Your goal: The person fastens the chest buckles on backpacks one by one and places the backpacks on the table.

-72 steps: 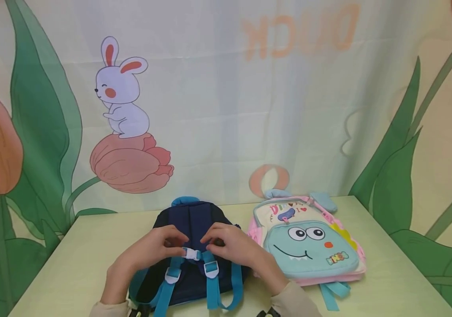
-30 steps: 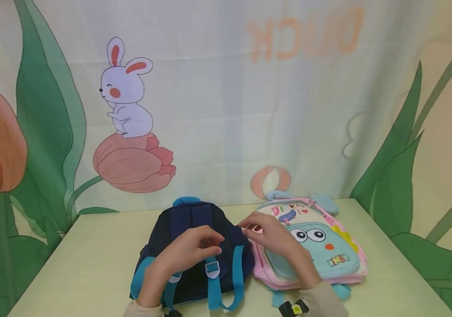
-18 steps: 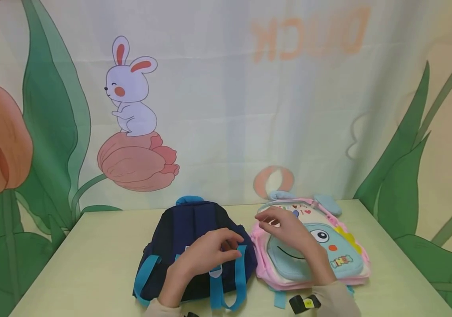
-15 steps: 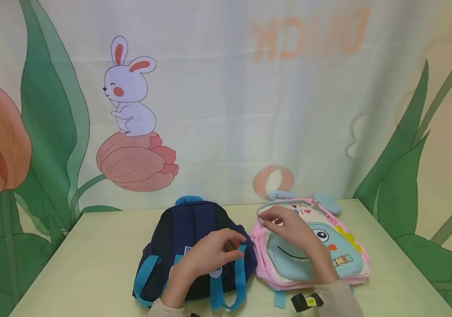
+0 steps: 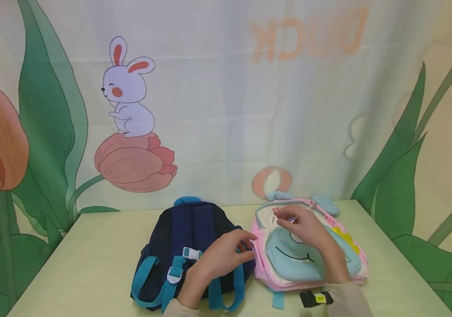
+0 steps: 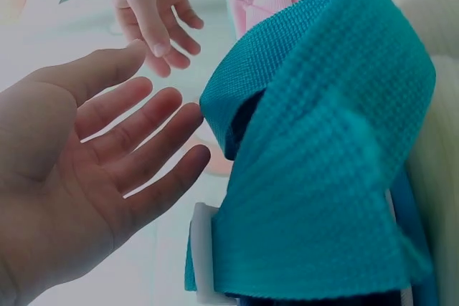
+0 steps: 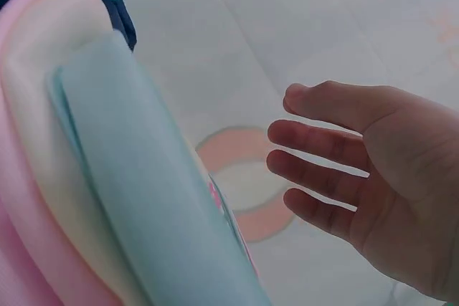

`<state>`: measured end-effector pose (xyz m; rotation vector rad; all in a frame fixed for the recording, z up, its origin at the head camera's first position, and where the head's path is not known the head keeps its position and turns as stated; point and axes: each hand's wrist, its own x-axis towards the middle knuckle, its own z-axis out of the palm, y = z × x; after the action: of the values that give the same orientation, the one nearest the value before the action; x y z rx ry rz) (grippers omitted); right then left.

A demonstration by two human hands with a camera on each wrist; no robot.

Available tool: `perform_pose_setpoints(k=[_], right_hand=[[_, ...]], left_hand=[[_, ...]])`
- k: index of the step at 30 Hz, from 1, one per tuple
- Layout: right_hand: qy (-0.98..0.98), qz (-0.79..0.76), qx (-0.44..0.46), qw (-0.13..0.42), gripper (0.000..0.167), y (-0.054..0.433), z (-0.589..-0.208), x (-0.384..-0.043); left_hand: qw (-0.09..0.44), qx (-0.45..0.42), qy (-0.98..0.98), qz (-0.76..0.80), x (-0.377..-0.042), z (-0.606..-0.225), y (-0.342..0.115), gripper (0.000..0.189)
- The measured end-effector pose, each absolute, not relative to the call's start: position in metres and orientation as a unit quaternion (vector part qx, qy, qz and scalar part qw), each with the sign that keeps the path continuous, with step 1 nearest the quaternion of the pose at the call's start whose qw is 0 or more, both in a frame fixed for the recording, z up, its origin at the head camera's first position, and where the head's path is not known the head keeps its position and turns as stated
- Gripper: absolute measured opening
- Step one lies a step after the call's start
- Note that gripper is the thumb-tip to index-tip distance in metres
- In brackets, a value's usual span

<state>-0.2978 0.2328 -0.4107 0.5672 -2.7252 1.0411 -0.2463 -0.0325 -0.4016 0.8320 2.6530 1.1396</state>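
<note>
Apart above blue backpack [image 5: 192, 224] and pink backpack [image 5: 289, 266], holding nothing in left hand [image 5: 226, 252] or right hand [image 5: 306, 226]; seemingly between grips; next, probably reach down.

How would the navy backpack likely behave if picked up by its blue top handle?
The navy backpack would probably sag, since its fabric looks soft. Its teal straps would likely dangle, as they form loose loops. Rolling seems unlikely, given how broadly it lies on the table.
</note>
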Motion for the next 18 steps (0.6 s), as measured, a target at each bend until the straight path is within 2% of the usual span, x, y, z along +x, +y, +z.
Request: perform_pose_setpoints(k=[12,18], right_hand=[[-0.931,0.329,0.14,0.079,0.028,0.261,-0.412,-0.288],[-0.938,0.322,0.108,0.067,0.036,0.279,-0.411,-0.277]], left_hand=[[0.073,0.279,0.876,0.386,-0.242,-0.405,-0.012,0.039],[0.071,0.29,0.867,0.399,-0.241,-0.408,0.004,0.039]])
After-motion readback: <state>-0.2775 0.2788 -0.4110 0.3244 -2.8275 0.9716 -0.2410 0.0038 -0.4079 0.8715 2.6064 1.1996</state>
